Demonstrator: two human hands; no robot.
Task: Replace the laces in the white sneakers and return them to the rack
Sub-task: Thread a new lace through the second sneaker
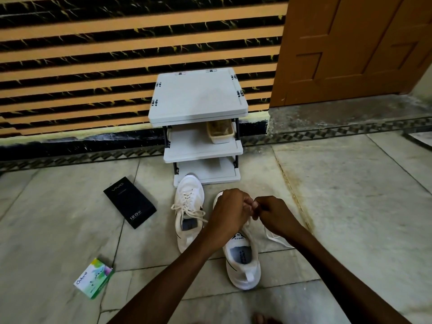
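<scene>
Both hands were up front and touching: left hand (230, 208) and right hand (272, 215), fingers curled in, knuckle to knuckle over the forefoot of the nearer sneaker (243, 260). They looked to be pinching the lace (272, 237) between fingertips, tho the pinch itself was hidden behind the knuckles, so that's prob. not certain. A loose white run of lace trailed out under the right hand and lay on the floor (350, 206) just beside the shoe.

Judgement on the step: this was threading or snugging work on shoe no. 2. To do it well, pinch close to the lace tip, feed it straight thru the eyelet, keep the lace flat w/o twists, and pull both ends even before the next row. The shoe sat free on the floor, so a hard tug could drag it; steady it w/ one hand.

The other sneaker (189, 202) stood just to the left, laces in and ends splayed loose, toe touching or just short of the rack (198, 97). The rack had a tray (221, 132) on its middle shelf. Off left on the floor, well apart: a black box (129, 202) and a green box (93, 278). Neither shoe was on the rack yet.
</scene>
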